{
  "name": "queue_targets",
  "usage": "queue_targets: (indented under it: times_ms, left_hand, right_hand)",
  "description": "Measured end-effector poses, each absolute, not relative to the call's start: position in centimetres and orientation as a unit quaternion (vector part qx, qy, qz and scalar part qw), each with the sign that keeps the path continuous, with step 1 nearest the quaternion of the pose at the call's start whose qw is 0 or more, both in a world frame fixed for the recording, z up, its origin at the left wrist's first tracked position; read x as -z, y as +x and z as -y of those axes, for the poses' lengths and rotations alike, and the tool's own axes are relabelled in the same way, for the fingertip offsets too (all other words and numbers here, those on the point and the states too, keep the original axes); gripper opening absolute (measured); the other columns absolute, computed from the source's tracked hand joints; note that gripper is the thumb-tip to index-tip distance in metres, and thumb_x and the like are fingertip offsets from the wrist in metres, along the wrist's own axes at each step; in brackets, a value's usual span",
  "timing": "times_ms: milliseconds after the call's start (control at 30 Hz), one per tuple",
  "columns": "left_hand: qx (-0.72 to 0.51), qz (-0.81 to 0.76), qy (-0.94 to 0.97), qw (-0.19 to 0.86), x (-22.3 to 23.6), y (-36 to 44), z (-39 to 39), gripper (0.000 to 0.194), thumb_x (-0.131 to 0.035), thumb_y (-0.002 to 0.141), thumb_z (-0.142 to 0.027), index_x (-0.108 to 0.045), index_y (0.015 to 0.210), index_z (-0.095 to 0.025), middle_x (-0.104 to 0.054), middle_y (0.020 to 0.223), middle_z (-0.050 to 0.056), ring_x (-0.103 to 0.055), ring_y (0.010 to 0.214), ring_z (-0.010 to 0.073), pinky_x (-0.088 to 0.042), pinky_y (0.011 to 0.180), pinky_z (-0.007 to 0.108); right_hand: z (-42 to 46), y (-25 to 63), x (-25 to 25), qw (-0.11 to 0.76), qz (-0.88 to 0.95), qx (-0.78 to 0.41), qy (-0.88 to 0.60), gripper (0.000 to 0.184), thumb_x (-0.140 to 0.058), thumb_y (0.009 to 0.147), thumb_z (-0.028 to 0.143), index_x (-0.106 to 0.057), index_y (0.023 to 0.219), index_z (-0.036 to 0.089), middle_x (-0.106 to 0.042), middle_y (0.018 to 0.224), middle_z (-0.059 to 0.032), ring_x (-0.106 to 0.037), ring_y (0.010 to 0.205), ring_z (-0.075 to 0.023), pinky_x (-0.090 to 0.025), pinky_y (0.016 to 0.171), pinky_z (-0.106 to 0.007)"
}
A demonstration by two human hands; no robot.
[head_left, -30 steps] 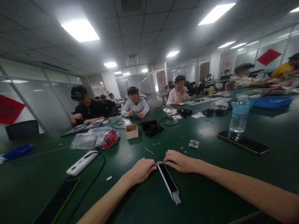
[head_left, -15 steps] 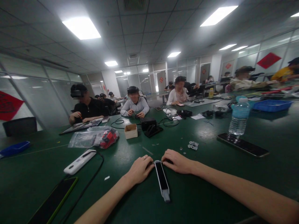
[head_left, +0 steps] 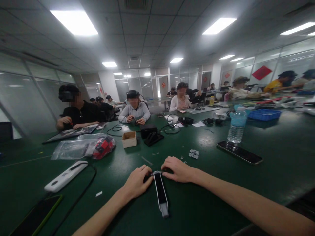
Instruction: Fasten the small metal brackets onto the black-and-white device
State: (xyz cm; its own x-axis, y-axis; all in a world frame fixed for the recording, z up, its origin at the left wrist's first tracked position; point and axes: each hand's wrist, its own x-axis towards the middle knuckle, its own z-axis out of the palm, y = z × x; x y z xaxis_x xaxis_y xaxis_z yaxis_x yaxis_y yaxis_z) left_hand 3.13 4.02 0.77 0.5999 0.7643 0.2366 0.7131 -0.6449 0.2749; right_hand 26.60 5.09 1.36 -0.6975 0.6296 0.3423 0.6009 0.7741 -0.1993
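Observation:
A slim, pen-shaped device [head_left: 161, 190] with a white frame, a long black panel and a grey tip lies on the green table, its tip toward me. At its far end, my left hand [head_left: 139, 178] is closed on the left side, fingertips by the frame. My right hand [head_left: 178, 168] is closed too, with curled fingers at the same end on the right. Small dark bits show between the fingertips and the device, too small to name. Beyond my right hand lie pale metal plates [head_left: 194, 154] with a few tiny parts.
Leftward are a white power strip [head_left: 66, 177] with a black cable, a green-edged phone [head_left: 36, 214] and a plastic bag [head_left: 73, 146]. Ahead stands a small box [head_left: 129, 140]. To the right are a water bottle [head_left: 236, 126], a phone [head_left: 240, 152] and a blue tray [head_left: 264, 114]. People sit beyond.
The view has turned slightly right, so everything sits further left. Both hands stay at the device's far end, and small dark bits now show between the fingertips and its frame.

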Motion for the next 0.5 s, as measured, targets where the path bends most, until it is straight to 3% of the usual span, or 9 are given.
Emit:
queue_targets:
  times_ms: [133,233,367,500]
  left_hand:
    - [-0.164,-0.421,0.889,0.079,-1.0,3.1,-3.9,0.019,-0.044,0.086,-0.034,-0.054,0.094,-0.019,-0.057,0.086,0.003,-0.053,0.076,0.0162,-0.039,0.069,0.028]
    - [-0.158,-0.428,0.887,0.075,-1.0,3.1,-3.8,0.021,-0.041,0.087,-0.035,-0.054,0.095,-0.020,-0.057,0.087,0.003,-0.052,0.077,0.0164,-0.039,0.070,0.028]
    - [-0.153,-0.445,0.880,0.064,-1.1,3.1,-3.8,0.023,-0.039,0.088,-0.035,-0.055,0.094,-0.019,-0.056,0.088,0.004,-0.052,0.077,0.0167,-0.039,0.070,0.029]
    - [-0.144,-0.453,0.879,0.044,-1.1,3.1,-3.8,0.020,-0.039,0.088,-0.032,-0.054,0.088,-0.018,-0.056,0.086,0.004,-0.052,0.075,0.0167,-0.039,0.069,0.028]
  right_hand:
    - [-6.4,29.2,-3.1,0.197,0.902,0.027,-0.384,0.022,-0.046,0.089,0.031,-0.061,0.097,0.016,-0.061,0.095,-0.0076,-0.053,0.089,-0.0185,-0.040,0.081,-0.032]
    - [-7.8,32.4,-4.1,0.148,0.864,0.070,-0.477,0.023,-0.043,0.090,0.027,-0.062,0.097,0.015,-0.062,0.096,-0.0095,-0.055,0.090,-0.0200,-0.039,0.080,-0.031]
    - [-9.2,36.7,-4.6,0.028,0.793,0.045,-0.606,0.021,-0.047,0.085,0.024,-0.063,0.094,0.014,-0.064,0.095,-0.0126,-0.058,0.088,-0.0229,-0.039,0.071,-0.029]
    - [-9.8,38.9,-4.2,0.007,0.769,0.014,-0.639,0.020,-0.048,0.083,0.021,-0.064,0.093,0.014,-0.066,0.091,-0.0115,-0.060,0.084,-0.0214,-0.038,0.066,-0.026]
